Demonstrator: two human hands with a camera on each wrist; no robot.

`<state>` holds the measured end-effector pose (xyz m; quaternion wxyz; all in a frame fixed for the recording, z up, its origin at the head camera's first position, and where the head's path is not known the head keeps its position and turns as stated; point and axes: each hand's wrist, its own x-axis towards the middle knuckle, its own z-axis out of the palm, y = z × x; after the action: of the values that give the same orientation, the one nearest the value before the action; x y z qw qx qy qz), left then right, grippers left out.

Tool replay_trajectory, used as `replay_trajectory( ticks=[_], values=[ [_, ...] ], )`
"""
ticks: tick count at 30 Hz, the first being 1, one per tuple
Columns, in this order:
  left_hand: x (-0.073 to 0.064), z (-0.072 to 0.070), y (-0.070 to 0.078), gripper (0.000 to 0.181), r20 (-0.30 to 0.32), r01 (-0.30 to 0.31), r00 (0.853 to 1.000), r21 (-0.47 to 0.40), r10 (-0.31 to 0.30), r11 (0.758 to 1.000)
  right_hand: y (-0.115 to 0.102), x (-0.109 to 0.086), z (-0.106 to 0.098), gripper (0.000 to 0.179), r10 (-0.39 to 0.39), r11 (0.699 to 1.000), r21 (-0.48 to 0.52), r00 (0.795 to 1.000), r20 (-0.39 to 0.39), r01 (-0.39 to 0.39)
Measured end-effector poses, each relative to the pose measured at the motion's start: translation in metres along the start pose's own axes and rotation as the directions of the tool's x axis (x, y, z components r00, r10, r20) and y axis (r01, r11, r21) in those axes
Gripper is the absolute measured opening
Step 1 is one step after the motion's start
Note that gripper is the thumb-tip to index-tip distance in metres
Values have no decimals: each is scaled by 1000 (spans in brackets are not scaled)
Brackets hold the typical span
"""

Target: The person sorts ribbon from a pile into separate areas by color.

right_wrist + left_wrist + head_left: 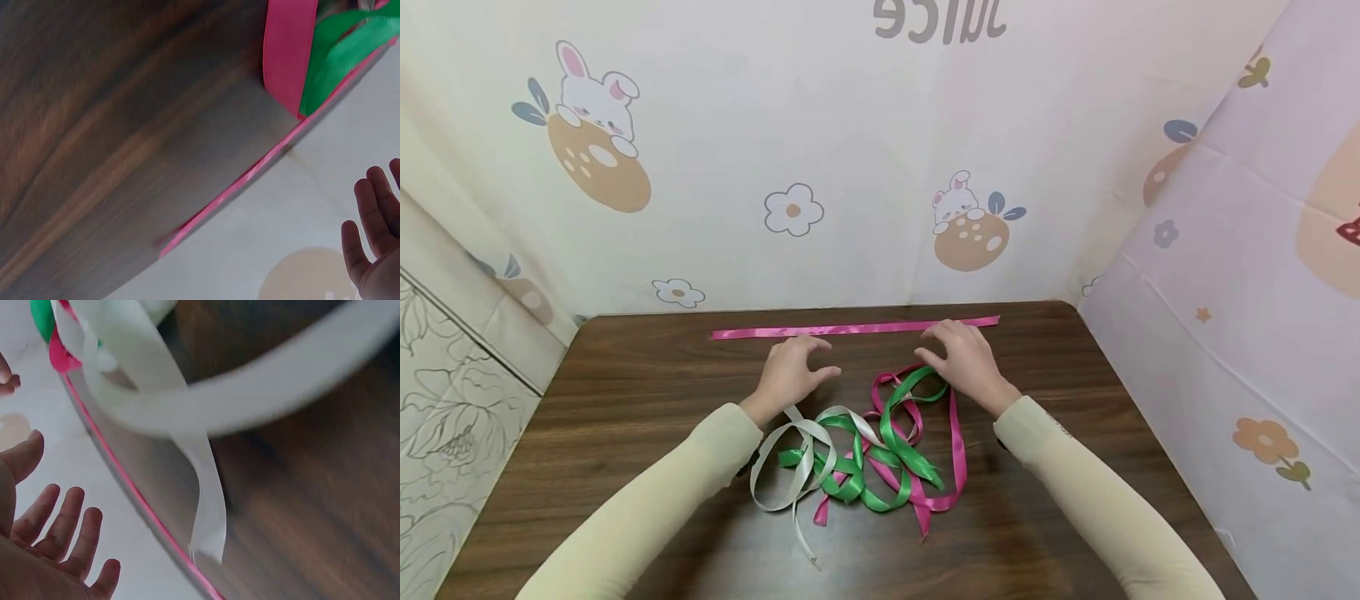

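Observation:
A tangle of satin ribbons lies mid-table: a white ribbon (206, 409) at its left, a green ribbon (901, 448) through the middle and a pink ribbon (958, 450) at the right. Behind the tangle, a separate pink ribbon strip (850, 328) is laid out straight. My left hand (788, 372) is beyond the white loops, thumb and fingers spread apart, holding nothing. Over the far right of the tangle is my right hand (966, 360), its fingers loosely bent with a gap to the thumb and no ribbon in its grasp. Its fingertips overlap the straight strip in the head view.
The dark wooden table (647, 417) ends at its back against a pale curtain (865, 125) printed with rabbits and flowers. Similar cloth (1240, 275) hangs along the right side. A white panel with line-drawn flowers (452, 442) stands at the left.

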<state>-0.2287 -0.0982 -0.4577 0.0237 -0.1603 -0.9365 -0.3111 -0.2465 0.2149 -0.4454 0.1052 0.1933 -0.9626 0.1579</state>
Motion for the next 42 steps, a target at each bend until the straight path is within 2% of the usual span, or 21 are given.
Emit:
replay_trajectory(
  ticks=[7,13,20,29,34,42],
  values=[
    [-4,17,9,45,59,-4,998,-37,6,999,-7,-2,10,34,-31,999,-8,999,21,31],
    [-3,25,16,43,96,4,995,-51,1,999,-13,-3,16,34,-44,999,-8,997,57,44],
    [1,31,27,41,136,-4,991,-59,12,998,-19,-3,21,32,-96,995,-13,993,67,97],
    [3,48,36,34,168,-19,985,-43,26,999,-26,-5,28,35,-69,998,6,984,164,69],
    [5,57,39,33,158,-33,987,-3,33,999,-27,-7,33,31,-58,998,7,981,183,58],
    [4,66,45,27,142,-45,990,139,25,989,-28,-7,37,26,-72,996,-39,978,196,81]
  ],
)
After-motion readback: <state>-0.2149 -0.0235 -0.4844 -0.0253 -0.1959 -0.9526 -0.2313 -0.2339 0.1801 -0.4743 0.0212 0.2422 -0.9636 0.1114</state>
